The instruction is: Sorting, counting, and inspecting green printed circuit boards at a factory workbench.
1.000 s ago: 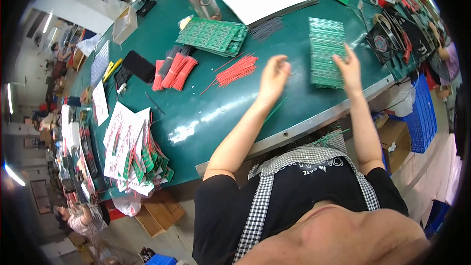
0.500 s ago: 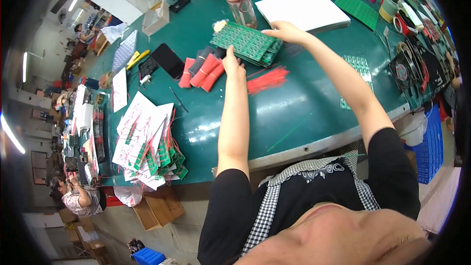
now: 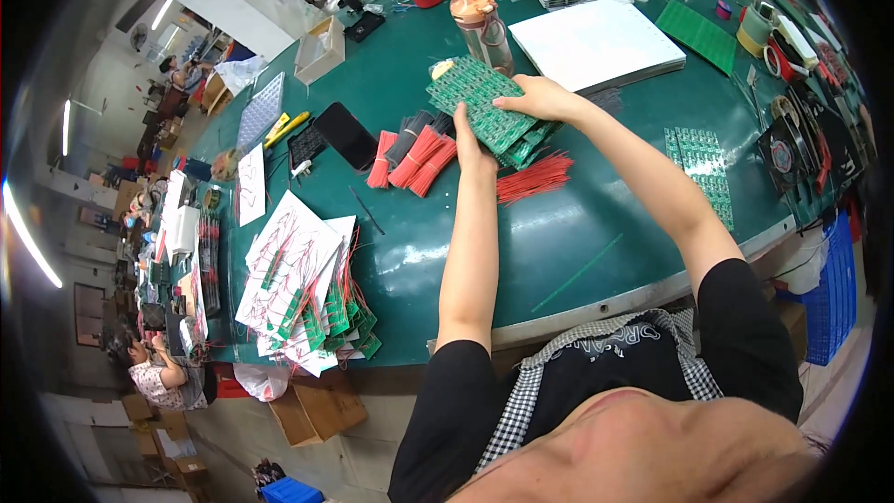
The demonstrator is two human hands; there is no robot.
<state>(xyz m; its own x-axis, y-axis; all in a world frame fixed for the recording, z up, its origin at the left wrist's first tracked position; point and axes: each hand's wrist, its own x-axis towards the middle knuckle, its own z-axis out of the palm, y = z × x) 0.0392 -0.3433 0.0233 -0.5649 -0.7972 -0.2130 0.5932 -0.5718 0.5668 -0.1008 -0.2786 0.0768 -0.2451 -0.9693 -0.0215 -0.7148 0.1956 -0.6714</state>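
Note:
Between my hands is a stack of green circuit board panels (image 3: 477,91), tilted, its sheets fanned unevenly at the lower right edge. My left hand (image 3: 476,147) grips the stack's near edge, thumb against the side and fingers mostly hidden beneath. From the right, my right hand (image 3: 544,101) clasps it, thumb across the top sheet, other fingers out of sight. Just below the stack lies a loose pile of red wires (image 3: 535,177). Bundles of red wires (image 3: 430,160) and a dark grey wire bundle (image 3: 406,138) lie left of my left hand.
White sheets with wired green boards (image 3: 303,284) cover the near left. A black phone (image 3: 345,136) lies beyond them. A pink-lidded bottle (image 3: 481,33) stands behind the stack, beside a white board stack (image 3: 596,37). Another green panel (image 3: 700,172) lies to the right.
The stack has turned and tilted, its right end swinging down toward me. My right hand has slid farther over its top. The whole view has shifted slightly.

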